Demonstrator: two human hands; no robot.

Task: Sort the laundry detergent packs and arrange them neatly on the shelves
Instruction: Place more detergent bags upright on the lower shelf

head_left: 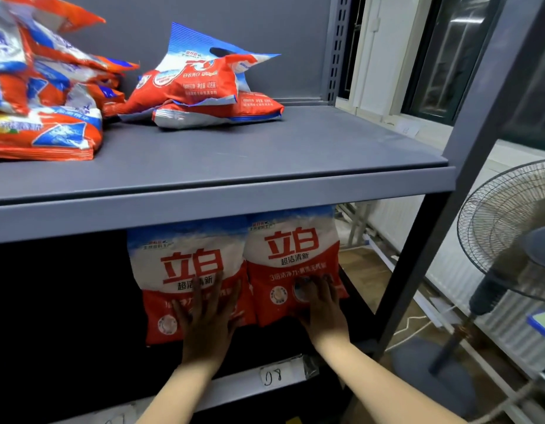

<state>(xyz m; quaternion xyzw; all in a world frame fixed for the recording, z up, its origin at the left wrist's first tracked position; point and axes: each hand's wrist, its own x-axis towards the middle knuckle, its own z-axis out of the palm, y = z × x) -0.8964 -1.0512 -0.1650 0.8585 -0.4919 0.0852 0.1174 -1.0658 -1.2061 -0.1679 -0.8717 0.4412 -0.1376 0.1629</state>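
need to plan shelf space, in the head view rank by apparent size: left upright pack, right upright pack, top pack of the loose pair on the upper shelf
1-2. Left upright pack and right upright pack: look alike, no ranking.
3. Top pack of the loose pair: smallest-looking, but crumpled and farther away, so unsure.

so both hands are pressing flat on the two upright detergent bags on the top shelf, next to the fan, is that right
Not quite: the two upright bags stand on the lower shelf, not the top one. The head view shows the left hand flat on the left bag and the right hand flat on the right bag, beneath the upper shelf. The fan does stand to the right.
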